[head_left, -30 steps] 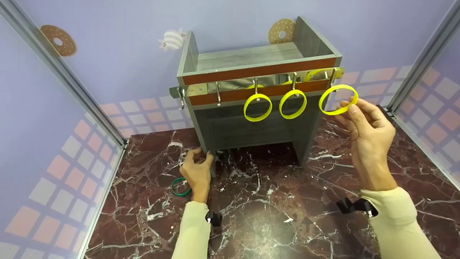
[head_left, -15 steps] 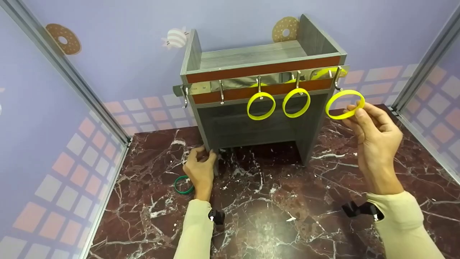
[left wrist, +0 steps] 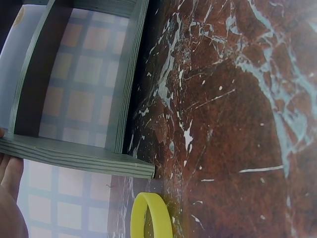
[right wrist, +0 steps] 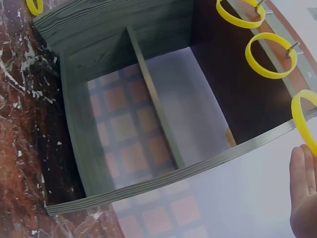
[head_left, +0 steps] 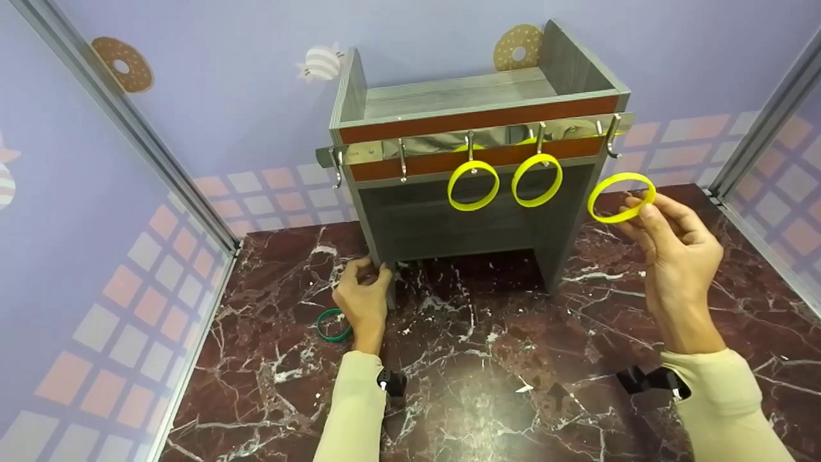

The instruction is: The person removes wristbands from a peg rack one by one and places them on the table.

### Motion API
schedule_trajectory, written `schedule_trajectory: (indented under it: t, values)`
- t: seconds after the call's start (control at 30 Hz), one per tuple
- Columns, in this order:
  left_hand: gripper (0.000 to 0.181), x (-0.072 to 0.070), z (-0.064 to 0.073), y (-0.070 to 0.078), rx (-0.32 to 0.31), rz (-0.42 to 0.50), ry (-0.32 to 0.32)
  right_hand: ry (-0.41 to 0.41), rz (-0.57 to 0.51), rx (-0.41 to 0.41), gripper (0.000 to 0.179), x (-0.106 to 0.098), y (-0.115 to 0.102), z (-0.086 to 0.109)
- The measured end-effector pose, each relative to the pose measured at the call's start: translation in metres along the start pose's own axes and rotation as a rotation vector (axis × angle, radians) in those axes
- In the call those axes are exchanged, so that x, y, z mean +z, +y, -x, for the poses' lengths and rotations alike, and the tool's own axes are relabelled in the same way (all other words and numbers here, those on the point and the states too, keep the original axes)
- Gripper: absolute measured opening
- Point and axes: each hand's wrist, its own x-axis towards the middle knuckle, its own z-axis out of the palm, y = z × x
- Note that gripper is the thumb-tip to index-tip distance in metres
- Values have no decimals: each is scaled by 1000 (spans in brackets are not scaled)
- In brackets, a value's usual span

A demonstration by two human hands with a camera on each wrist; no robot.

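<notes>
My right hand point(head_left: 681, 260) pinches a yellow wristband-like ring point(head_left: 606, 219) between thumb and fingers, just below the rightmost hook point(head_left: 614, 138) in the head view. Ring and hook stand apart there. Two more yellow rings, a left one point(head_left: 471, 206) and a right one point(head_left: 535, 203), hang from middle hooks on a shiny metal rail point(head_left: 436, 145). My left hand point(head_left: 362, 298) grips the lower left side panel of the grey shelf unit point(head_left: 474, 224), thumb in front. Beside that hand lies a ring point(head_left: 333, 339), green in the head view; the left wrist view shows a yellow ring point(left wrist: 161, 218) beside the panel.
The rail runs along the unit's front, its two left hooks point(head_left: 402, 160) bare. A dark red marble-patterned surface point(head_left: 468, 385) carries the unit. Behind it stands a purple wall point(head_left: 423, 38) with printed sweets, and side walls with metal frames point(head_left: 211, 218) flank it.
My right hand has drawn the yellow ring down and away from the rightmost hook, which it overlapped before. The left hand keeps its grip on the panel. The head view has shifted slightly.
</notes>
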Motion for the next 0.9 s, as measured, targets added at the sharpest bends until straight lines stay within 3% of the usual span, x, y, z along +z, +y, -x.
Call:
schedule_trajectory:
  t: [0.3,0.57,0.9]
  values:
    - [16,8,1,2,-7,12,-1,48,64,22,28,-16,3,-1]
    - [16,6,2,3,-17,10,-7,129,69,151,28,-32,9,1]
    - [15,0,1,0,-29,7,1,154,154,256,20,-56,27,8]
